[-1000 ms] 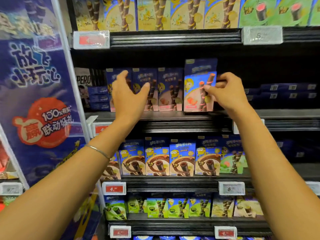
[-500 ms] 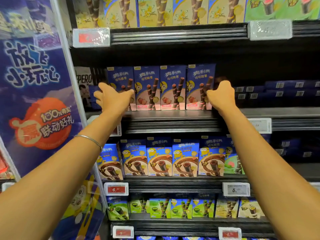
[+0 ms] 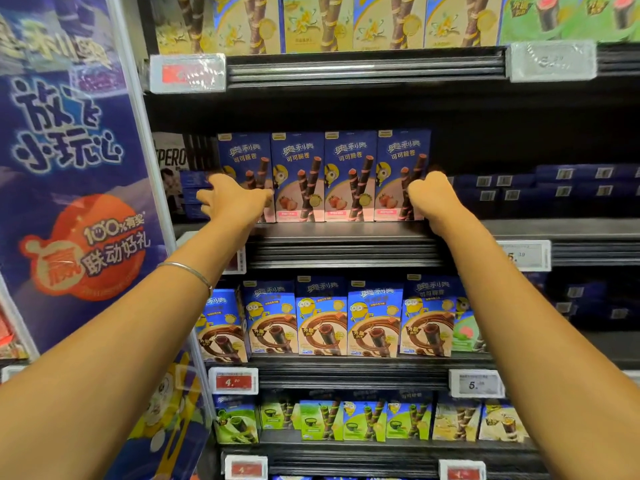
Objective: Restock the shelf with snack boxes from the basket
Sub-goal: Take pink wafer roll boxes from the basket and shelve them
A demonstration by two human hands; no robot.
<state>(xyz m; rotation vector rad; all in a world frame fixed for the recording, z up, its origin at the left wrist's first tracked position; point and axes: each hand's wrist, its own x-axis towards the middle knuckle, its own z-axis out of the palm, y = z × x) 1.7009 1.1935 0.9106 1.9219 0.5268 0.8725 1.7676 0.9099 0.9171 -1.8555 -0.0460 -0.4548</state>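
Four snack boxes (image 3: 323, 176) upright in row on middle shelf (image 3: 346, 232), faces forward, sides touching. Left hand (image 3: 235, 202) on left-end box (image 3: 244, 157), fingers straight, spread, pressing flat. Right hand (image 3: 431, 199) on right-end box (image 3: 403, 157), fingers curled round outer edge, tips hidden. Likely squeezing row from both ends to square facing. Basket not in view. Flat blue packs (image 3: 554, 188) to right.

The fingertips of your right hand (image 3: 433, 199) are hidden behind the right edge of the rightmost box (image 3: 403, 161), so contact there appears likely but cannot be confirmed. Your left hand (image 3: 233, 202) covers the lower left corner of the leftmost box (image 3: 244, 157). The upper price tag (image 3: 552, 60) is blurred beyond reading; the yellow boxes (image 3: 311, 22) are cut off at the top edge.
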